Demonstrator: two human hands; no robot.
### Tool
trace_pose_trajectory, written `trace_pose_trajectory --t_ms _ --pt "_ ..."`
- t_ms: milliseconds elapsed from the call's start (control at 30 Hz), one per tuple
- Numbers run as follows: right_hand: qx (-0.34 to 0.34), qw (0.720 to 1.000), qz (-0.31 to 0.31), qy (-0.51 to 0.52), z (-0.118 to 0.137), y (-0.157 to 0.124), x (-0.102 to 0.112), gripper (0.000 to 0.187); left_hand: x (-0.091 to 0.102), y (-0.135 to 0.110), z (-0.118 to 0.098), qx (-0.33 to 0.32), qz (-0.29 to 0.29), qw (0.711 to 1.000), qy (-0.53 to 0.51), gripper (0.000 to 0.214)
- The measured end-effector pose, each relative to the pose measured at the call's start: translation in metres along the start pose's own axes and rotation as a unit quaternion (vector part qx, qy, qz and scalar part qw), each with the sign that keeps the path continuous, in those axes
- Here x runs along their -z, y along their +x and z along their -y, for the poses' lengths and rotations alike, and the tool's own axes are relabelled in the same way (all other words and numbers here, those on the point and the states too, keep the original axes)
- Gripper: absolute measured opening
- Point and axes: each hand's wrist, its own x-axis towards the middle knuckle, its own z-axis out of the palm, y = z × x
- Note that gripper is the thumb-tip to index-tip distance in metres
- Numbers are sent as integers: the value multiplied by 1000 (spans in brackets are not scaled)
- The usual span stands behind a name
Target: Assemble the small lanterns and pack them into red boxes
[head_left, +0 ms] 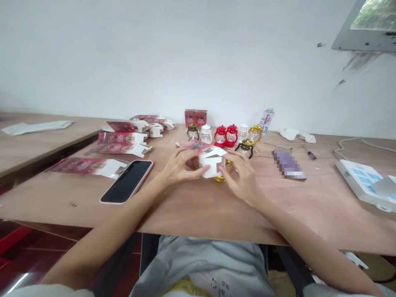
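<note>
Both my hands meet at the middle of the wooden table (192,210). My left hand (179,167) grips a small red-and-white carton (206,159) with its white end flaps standing open. My right hand (239,175) is closed on the carton's right end, and a gold toy lantern (223,175) shows partly between my fingers, just below the carton. A row of small lanterns, red (225,136), white (206,133), gold (255,134) and black (192,132), stands just behind my hands.
Several flat unfolded cartons (122,142) lie at the left, with a black phone (127,181) beside them. Two finished red boxes (195,117) and a water bottle (266,119) stand by the wall. A white power strip (360,181) lies at the right, a screwdriver (311,154) near it.
</note>
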Motion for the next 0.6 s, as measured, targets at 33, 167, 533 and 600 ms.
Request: trace_pose_trajectory --t_ms 33,167,533,600 --pt "-8 1000 -3 4 -1 0 0 23 0 0 0 21 5 1000 -5 34" --pt "-22 999 -4 43 -2 -2 0 23 2 -3 -2 83 35 996 -18 41" --pt "29 997 -37 56 8 -4 -3 28 6 -6 5 -124 33 984 127 35" --pt "10 997 -24 78 11 -7 -4 27 6 -2 1 -157 5 983 99 36"
